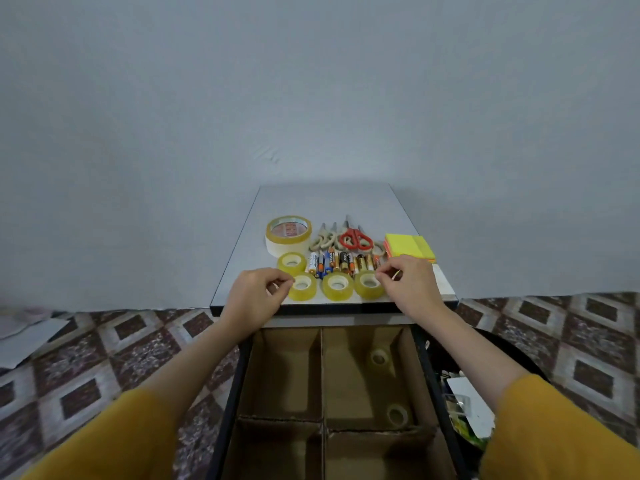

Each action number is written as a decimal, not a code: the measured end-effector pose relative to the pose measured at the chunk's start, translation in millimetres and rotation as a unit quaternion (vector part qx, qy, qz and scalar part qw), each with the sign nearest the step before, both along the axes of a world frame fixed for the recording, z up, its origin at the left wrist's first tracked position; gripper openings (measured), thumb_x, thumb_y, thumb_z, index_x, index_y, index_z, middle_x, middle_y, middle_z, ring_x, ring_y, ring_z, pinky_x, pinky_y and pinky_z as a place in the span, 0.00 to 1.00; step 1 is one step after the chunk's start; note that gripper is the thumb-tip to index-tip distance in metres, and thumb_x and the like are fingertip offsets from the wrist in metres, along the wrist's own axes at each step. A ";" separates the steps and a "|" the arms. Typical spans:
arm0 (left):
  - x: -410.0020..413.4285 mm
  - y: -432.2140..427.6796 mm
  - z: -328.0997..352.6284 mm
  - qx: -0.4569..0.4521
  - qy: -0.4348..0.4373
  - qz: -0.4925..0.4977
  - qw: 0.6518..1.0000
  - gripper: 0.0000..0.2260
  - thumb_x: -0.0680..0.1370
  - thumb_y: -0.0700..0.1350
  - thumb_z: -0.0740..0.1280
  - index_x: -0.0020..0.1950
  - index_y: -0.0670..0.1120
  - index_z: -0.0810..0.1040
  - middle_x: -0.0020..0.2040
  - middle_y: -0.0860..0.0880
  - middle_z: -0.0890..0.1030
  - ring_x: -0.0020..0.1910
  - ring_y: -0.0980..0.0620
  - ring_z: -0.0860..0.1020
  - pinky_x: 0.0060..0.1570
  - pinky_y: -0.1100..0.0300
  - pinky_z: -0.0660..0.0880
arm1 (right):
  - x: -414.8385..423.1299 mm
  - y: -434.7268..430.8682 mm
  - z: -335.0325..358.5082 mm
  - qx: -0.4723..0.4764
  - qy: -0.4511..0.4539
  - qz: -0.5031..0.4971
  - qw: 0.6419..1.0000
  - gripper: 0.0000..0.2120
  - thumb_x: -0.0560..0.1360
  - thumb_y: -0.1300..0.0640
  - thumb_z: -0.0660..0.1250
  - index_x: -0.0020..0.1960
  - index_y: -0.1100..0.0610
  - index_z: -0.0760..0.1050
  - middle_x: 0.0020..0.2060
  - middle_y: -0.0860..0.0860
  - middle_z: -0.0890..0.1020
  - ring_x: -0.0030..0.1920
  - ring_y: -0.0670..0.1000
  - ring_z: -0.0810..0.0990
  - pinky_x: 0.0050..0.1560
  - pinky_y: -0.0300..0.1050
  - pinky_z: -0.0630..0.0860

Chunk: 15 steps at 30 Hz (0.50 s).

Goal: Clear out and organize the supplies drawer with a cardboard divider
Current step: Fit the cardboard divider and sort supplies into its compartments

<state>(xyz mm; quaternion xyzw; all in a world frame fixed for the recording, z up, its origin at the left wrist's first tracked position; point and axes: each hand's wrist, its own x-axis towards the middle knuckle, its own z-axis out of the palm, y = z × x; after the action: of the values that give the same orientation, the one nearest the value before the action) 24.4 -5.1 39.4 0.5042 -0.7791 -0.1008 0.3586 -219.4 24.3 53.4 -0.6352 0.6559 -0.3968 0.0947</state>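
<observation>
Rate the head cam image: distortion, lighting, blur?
Head view: wide-angle warp bends the floor tiles toward the frame edges; the tabletop is evenly lit with no glare, and the batteries look slightly soft; the drawer interior is dimmer, so its two tape rolls look murky beside the cardboard divider; the yellow sleeves at the bottom corners are blurred.

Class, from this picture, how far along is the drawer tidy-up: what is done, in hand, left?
Done: the divider stands in the drawer, with two rolls in its far right compartment. In hand: the left hand and right hand each touch one of four rolls on the tabletop; grip unclear. Left: those rolls, big tape, batteries, scissors, notes.
</observation>
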 end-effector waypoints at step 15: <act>39.4 -40.7 -35.0 0.043 -0.078 0.108 0.990 0.11 0.77 0.41 0.66 0.58 0.41 0.80 0.58 0.44 0.80 0.59 0.45 0.74 0.60 0.57 0.68 | 4.8 -69.9 20.2 0.069 0.053 -0.020 0.996 0.06 0.73 0.62 0.68 0.46 0.61 0.83 0.45 0.56 0.84 0.44 0.53 0.80 0.46 0.46 0.76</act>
<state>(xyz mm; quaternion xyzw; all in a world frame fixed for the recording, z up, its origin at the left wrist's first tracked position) 63.8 -45.9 4.4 0.6067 -0.7408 -0.0556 0.2831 -214.7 -45.6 73.6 -0.6339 0.6985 -0.3182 0.0951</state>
